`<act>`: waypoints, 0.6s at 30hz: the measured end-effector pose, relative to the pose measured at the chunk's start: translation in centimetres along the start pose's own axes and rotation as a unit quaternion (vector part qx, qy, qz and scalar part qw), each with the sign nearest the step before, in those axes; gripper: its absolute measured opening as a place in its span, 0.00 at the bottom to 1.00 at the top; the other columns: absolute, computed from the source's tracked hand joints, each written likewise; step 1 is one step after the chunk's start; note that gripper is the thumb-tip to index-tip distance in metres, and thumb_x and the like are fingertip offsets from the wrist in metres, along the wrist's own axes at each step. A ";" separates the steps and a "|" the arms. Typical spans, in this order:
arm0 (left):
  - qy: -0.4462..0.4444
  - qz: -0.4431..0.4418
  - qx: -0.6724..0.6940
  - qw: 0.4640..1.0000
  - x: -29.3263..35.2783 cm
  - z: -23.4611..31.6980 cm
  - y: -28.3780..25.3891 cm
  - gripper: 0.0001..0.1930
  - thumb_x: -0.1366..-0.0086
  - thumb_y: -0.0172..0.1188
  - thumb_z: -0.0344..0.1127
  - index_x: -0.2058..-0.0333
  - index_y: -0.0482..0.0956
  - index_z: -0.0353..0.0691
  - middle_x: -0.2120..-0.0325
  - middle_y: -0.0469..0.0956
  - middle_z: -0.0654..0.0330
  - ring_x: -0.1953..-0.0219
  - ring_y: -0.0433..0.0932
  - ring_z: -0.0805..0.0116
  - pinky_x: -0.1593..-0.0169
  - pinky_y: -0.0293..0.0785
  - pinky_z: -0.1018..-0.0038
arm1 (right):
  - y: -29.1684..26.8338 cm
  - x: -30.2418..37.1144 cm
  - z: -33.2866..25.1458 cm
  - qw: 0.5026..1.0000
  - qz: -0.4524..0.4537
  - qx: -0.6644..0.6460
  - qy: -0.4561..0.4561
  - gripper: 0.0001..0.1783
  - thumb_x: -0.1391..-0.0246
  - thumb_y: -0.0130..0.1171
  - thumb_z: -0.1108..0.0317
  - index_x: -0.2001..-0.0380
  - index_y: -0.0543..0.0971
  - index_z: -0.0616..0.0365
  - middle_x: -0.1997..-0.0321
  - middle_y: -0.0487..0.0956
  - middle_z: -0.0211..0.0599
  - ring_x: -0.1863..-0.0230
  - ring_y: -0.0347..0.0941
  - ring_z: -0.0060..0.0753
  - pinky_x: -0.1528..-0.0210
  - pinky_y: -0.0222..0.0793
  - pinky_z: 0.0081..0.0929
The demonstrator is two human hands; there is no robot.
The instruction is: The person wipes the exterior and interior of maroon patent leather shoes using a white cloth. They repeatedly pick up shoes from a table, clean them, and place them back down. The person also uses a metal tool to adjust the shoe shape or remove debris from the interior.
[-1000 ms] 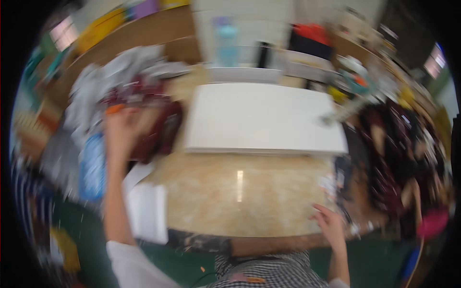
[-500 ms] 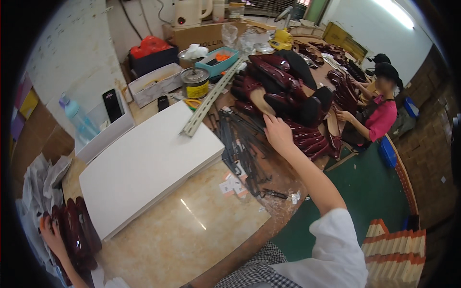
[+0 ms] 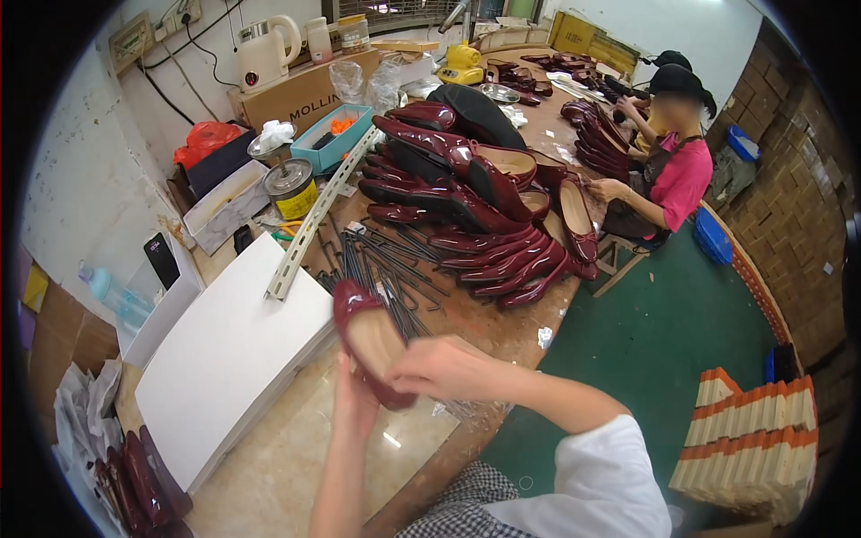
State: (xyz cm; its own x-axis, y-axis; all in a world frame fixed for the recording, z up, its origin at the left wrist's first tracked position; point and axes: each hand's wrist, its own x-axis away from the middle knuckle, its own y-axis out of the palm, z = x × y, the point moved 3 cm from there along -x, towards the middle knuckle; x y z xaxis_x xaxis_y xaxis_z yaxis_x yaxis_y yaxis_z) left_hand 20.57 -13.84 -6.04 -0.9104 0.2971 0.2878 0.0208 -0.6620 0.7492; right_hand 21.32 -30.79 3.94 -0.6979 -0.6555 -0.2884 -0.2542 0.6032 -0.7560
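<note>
A glossy dark red flat shoe [image 3: 375,344] with a beige insole is held over the table, toe pointing away from me. My left hand [image 3: 355,400] grips it from below and from the left side. At its heel end, my right hand [image 3: 439,368] is closed, fingers bent against the shoe's inner edge; motion blurs these fingers somewhat. Just beyond the shoe lies a spread of thin dark hooked rods [image 3: 381,269]. Past them rises a big heap of similar red shoes [image 3: 502,242].
A stack of white sheets [image 3: 233,350] lies at left, with a slotted metal strip [image 3: 309,224] across its corner. More red shoes [image 3: 143,480] sit at lower left. A tin [image 3: 291,190] and a teal box [image 3: 330,141] stand behind. A co-worker [image 3: 673,170] handles shoes at right.
My left hand has left the shoes at lower left and come to the middle. My right hand has drawn back from the heap, and a shoe is now between my hands. The view has shifted.
</note>
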 end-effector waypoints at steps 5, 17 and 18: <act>0.049 0.054 -0.098 0.993 3.7 -1.3 -1.8 0.29 0.36 0.49 0.45 0.37 0.58 0.45 0.50 0.73 0.50 0.52 0.77 0.56 0.51 0.78 0.59 | -12.9 5.6 11.8 0.848 0.444 0.242 0.159 0.20 0.56 0.66 0.70 0.57 0.76 0.61 0.51 0.76 0.46 0.47 0.70 0.50 0.45 0.67 0.41; 0.252 0.395 -0.133 0.873 23.4 0.0 -12.3 0.32 0.35 0.48 0.47 0.35 0.56 0.44 0.47 0.71 0.53 0.50 0.74 0.61 0.48 0.73 0.67 | -2.6 -0.9 0.2 0.927 0.182 0.314 -0.098 0.07 0.55 0.58 0.70 0.69 0.73 0.54 0.74 0.70 0.37 0.71 0.71 0.42 0.66 0.68 0.40; 0.261 0.387 -0.135 0.874 24.2 -0.2 -11.5 0.31 0.32 0.44 0.42 0.33 0.50 0.39 0.37 0.59 0.52 0.38 0.63 0.58 0.37 0.61 0.65 | 2.2 -0.4 -0.7 0.932 0.183 0.302 -0.077 0.08 0.55 0.59 0.69 0.69 0.73 0.53 0.75 0.70 0.34 0.76 0.70 0.37 0.75 0.69 0.36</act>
State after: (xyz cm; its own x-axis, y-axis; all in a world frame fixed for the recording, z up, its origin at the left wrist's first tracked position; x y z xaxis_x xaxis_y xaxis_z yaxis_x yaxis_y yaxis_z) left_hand -1.79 0.81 -7.77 -0.7326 -0.6197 0.2817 0.6800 -0.6843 0.2633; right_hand 20.52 -28.87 2.78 -0.5482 -0.5416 -0.6373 0.4376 0.4637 -0.7704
